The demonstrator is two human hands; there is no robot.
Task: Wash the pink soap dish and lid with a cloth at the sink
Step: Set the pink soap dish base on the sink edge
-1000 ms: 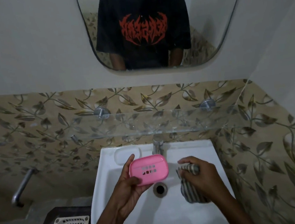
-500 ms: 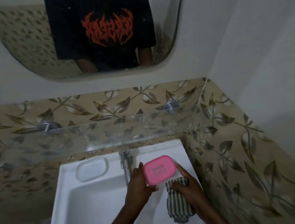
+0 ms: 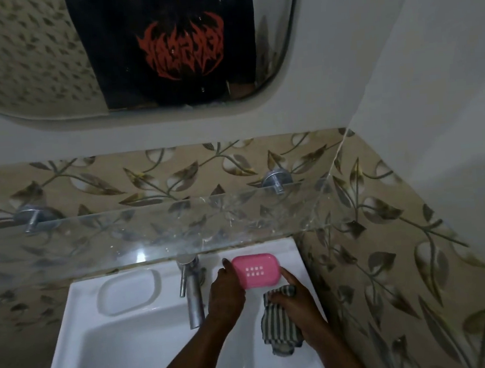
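The white sink's [image 3: 82, 338] moulded soap recess sits bare at the left, the tap [image 3: 193, 293] beside it. A second ago the pink soap dish [image 3: 256, 270] was over the drain; now the left hand [image 3: 226, 295] grips it at the back-right ledge, probably setting it down. The right hand [image 3: 297, 306] clutches the striped cloth [image 3: 277, 324], forefinger touching the dish.
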